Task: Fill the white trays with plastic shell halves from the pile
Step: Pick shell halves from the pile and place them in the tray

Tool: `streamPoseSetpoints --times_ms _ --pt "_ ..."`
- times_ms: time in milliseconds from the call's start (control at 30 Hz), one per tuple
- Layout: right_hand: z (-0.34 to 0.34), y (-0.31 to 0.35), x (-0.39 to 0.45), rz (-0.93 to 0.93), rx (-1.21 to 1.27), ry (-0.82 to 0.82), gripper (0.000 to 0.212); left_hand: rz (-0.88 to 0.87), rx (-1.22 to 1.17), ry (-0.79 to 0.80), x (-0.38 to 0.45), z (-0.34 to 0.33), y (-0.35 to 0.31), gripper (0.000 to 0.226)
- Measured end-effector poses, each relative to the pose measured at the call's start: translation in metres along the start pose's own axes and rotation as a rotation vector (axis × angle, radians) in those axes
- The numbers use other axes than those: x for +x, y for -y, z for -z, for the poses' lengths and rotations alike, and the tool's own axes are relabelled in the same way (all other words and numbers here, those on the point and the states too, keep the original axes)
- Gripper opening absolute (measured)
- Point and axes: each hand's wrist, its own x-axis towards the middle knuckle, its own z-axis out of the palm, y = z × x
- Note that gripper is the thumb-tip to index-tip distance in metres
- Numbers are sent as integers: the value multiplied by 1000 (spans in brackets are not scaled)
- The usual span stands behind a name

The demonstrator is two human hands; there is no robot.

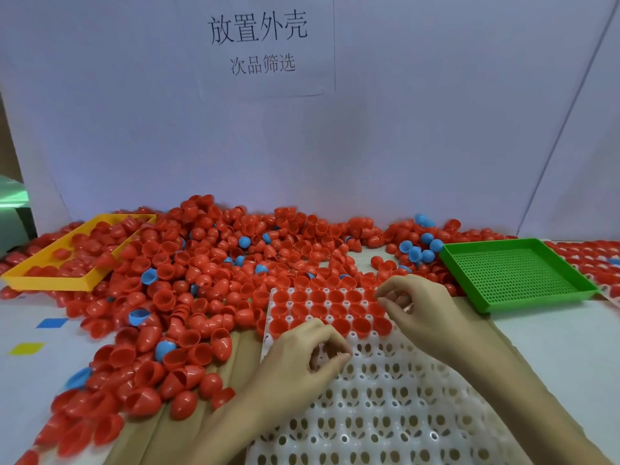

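Red shell halves (201, 280) lay heaped well out to the left of the left hand (302, 357), with a few blue halves (149, 276) mixed through them. Farther left still, a yellow tray (50, 280) held a handful of red halves. The left hand hovered over the white tray (385, 397), its fingers curled together, and I could not tell whether they pinched a shell. Just beyond both hands, the tray's three far rows were filled with red halves sitting open side up; every cup nearer the wrists was bare. The right hand (409, 303) sat at the right end of those filled rows, fingers loosely bent and holding nothing that I could see. To its right, a green mesh tray (516, 276) stood with nothing in it. A risk, as I judged it: a blue half grabbed from the heap could land among the red, or a sleeve-less forearm sweeping back could knock seated halves loose.
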Motion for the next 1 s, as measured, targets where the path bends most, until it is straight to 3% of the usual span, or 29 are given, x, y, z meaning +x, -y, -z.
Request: streamPoseSetpoints --times_ms 133,267,433,533,600,833,900,1000 --pt "-5 21 42 53 -51 37 11 -26 6 15 1 0 1 3" --pt "-24 22 103 64 -183 88 25 -36 6 24 1 0 2 5" --pt "-48 2 154 62 -329 318 72 -35 -11 21 0 3 3 8" --pt "-60 -9 164 87 -402 378 85 -38 -18 36 -1 3 4 9" --pt "-63 -13 169 103 -429 344 79 -46 -8 39 0 3 4 10" --pt "-54 -22 176 25 -426 322 30 -37 6 47 -1 3 3 11" --pt "-47 -22 171 37 -371 255 14 -35 -4 47 -1 4 2 11" --pt "-32 -14 157 70 -264 125 8 -22 -27 41 -1 6 1 10"
